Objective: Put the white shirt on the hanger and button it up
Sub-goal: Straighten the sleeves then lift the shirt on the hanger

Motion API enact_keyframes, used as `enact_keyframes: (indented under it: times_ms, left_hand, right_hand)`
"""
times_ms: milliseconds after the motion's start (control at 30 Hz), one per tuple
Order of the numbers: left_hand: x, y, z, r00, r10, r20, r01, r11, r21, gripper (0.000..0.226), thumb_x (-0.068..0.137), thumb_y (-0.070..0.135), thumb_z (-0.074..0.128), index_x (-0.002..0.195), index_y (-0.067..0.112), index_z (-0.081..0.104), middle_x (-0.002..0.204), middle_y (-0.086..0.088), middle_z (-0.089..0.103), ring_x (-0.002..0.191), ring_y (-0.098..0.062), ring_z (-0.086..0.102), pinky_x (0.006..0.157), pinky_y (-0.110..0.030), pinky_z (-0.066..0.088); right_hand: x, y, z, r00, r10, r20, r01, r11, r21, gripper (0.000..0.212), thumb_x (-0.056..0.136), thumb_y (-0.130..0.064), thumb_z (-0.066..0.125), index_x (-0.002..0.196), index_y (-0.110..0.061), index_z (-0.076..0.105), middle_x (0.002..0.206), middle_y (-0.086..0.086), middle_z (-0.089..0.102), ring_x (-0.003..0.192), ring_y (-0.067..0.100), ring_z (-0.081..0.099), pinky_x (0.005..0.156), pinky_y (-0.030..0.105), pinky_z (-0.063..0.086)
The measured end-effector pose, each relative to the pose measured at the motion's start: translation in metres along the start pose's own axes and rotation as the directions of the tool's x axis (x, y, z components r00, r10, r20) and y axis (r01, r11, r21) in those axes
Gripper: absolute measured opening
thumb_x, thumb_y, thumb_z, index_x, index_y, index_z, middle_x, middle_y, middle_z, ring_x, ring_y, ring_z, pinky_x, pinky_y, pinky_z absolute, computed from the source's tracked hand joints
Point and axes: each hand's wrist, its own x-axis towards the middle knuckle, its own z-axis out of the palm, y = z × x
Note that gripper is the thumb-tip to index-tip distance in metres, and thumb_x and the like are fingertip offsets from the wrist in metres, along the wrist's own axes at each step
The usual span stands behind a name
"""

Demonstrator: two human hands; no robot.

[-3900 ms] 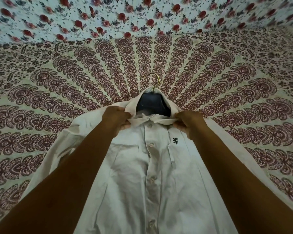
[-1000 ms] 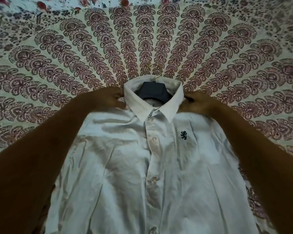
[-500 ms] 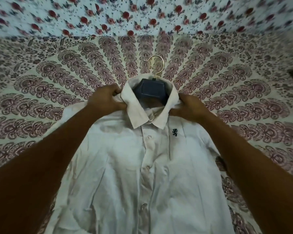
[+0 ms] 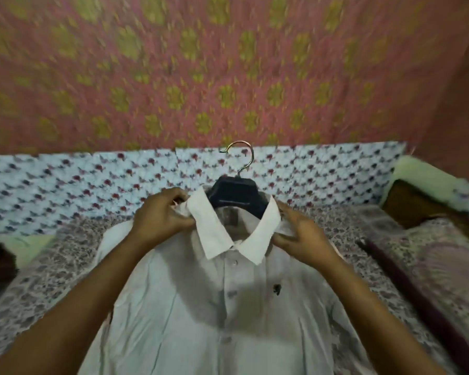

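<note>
White shirt [image 4: 228, 307] on dark hanger [image 4: 234, 194], frame centre, buttoned; left hand [image 4: 161, 216] pinching collar [image 4: 214, 231], right hand [image 4: 302, 239] gripping shoulder fabric beside it.

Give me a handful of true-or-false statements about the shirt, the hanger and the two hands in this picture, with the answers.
1. The white button-up shirt is already on the dark plastic hanger. True.
2. The hanger's metal hook is caught on a rail. False: it stands free above the collar, hooked on nothing.
3. The left hand grips the shirt beside the collar. True.
4. The right hand is holding the hook. False: it is at the shirt's shoulder beside the collar, well below the hook.
5. The shirt's collar is folded down. True.
6. The shirt is plain, with no emblem. False: a small dark emblem sits on the chest.
</note>
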Motion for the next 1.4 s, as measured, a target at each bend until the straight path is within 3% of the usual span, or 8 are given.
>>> enact_keyframes:
  times_ms: [100,400,533,667,767,967,1267,1400]
  left_hand:
    - [-0.024,0.042,-0.055,0.995,0.082,-0.065,-0.085,0.995,-0.05,0.041,0.046,0.054,0.059,0.079,0.03,0.058,0.085,0.008,0.066,0.083,-0.016,0.062,0.078,-0.043,0.053]
    - [-0.101,0.161,-0.201,0.944,0.271,-0.186,-0.295,0.948,-0.117,0.043,0.05,0.055,0.057,0.079,0.023,0.056,0.074,0.005,0.061,0.073,-0.018,0.057,0.066,-0.034,0.045]
    - [-0.12,0.187,-0.23,0.925,0.322,-0.202,-0.345,0.934,-0.089,0.043,0.052,0.052,0.06,0.082,0.021,0.056,0.08,0.003,0.063,0.078,-0.022,0.061,0.068,-0.039,0.049]
    - [-0.134,0.2,-0.243,0.916,0.363,-0.172,-0.384,0.917,-0.108,0.034,0.058,0.047,0.066,0.086,0.029,0.057,0.084,0.012,0.061,0.082,-0.016,0.058,0.072,-0.032,0.046]
    - [-0.139,0.186,-0.257,0.95,0.299,-0.087,-0.307,0.946,-0.105,0.047,0.07,0.032,0.079,0.112,0.025,0.057,0.111,0.006,0.06,0.104,-0.014,0.055,0.088,-0.027,0.043]
    - [-0.154,0.137,-0.266,0.999,-0.018,0.047,0.03,0.963,-0.267,0.037,0.097,0.013,0.043,0.133,0.02,0.045,0.128,-0.002,0.049,0.115,-0.019,0.047,0.091,-0.033,0.039]
    - [-0.154,0.102,-0.271,0.994,-0.078,-0.081,0.052,0.957,-0.285,0.004,0.089,0.004,0.058,0.086,0.004,0.062,0.086,-0.008,0.059,0.087,-0.017,0.054,0.081,-0.031,0.041]
    - [-0.144,0.085,-0.272,0.994,-0.093,-0.056,0.1,0.986,0.131,0.008,0.084,0.003,0.064,0.088,0.006,0.07,0.09,-0.012,0.069,0.084,-0.021,0.061,0.08,-0.034,0.047]
  right_hand:
    - [-0.024,-0.056,-0.052,0.999,-0.032,-0.029,0.032,0.999,-0.001,0.063,0.082,-0.029,0.067,0.138,-0.026,0.038,0.132,-0.003,0.055,0.118,0.017,0.053,0.094,0.035,0.047]
    - [-0.101,-0.215,-0.166,0.961,-0.161,-0.227,0.115,0.972,-0.204,0.036,0.084,-0.025,0.063,0.115,-0.006,0.057,0.108,0.014,0.062,0.097,0.029,0.058,0.072,0.033,0.042]
    - [-0.12,-0.237,-0.194,0.965,-0.153,-0.214,0.112,0.975,-0.191,0.028,0.084,-0.021,0.063,0.102,-0.001,0.062,0.101,0.017,0.068,0.093,0.033,0.062,0.074,0.043,0.047]
    - [-0.132,-0.244,-0.2,0.939,-0.161,-0.303,0.137,0.986,-0.099,0.03,0.083,-0.013,0.061,0.112,-0.009,0.062,0.108,0.012,0.067,0.099,0.029,0.061,0.082,0.043,0.05]
    - [-0.136,-0.235,-0.207,0.923,-0.112,-0.367,0.084,0.992,-0.091,0.029,0.082,-0.019,0.062,0.111,-0.014,0.063,0.108,0.012,0.068,0.1,0.033,0.06,0.083,0.047,0.049]
    - [-0.145,-0.216,-0.217,0.899,-0.098,-0.426,0.057,0.993,-0.107,0.038,0.075,-0.033,0.057,0.108,-0.016,0.063,0.105,0.011,0.069,0.097,0.035,0.061,0.08,0.045,0.049]
    - [-0.153,-0.201,-0.222,0.908,-0.122,-0.4,0.084,0.99,-0.11,0.034,0.082,-0.017,0.064,0.116,-0.015,0.062,0.11,0.012,0.068,0.103,0.033,0.06,0.079,0.04,0.046]
    - [-0.159,-0.2,-0.215,0.913,-0.108,-0.394,0.064,0.99,-0.122,0.035,0.08,-0.03,0.067,0.113,-0.018,0.063,0.107,0.01,0.069,0.101,0.033,0.061,0.081,0.043,0.048]
